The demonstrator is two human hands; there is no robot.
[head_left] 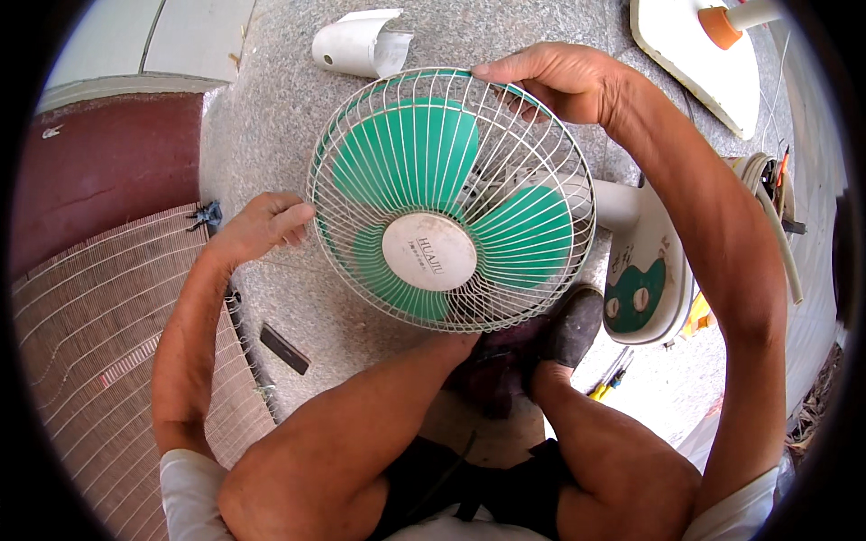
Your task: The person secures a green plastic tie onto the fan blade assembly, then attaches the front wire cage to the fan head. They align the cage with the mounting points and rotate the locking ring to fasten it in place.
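Note:
An electric fan with green blades [410, 149] and a white wire guard [532, 302] lies in front of me, its round face toward me. My right hand [564, 77] grips the guard's top rim, thumb on the near side and fingers curled behind the wires. At the left rim, my left hand [262, 227] has thumb and bent fingers pinched against the edge; the exact contact is partly hidden. The fan's white neck leads right to its control base [645, 279], which has a green panel with knobs and lies by my right foot.
A curved white plastic cover [361, 47] lies at the top. A white stand base [695, 59] with an orange collar is at the upper right. A dark phone-like slab [284, 349] rests beside a bamboo mat [108, 334]. Yellow-handled tools [612, 383] and coiled cable [767, 194] are on the right.

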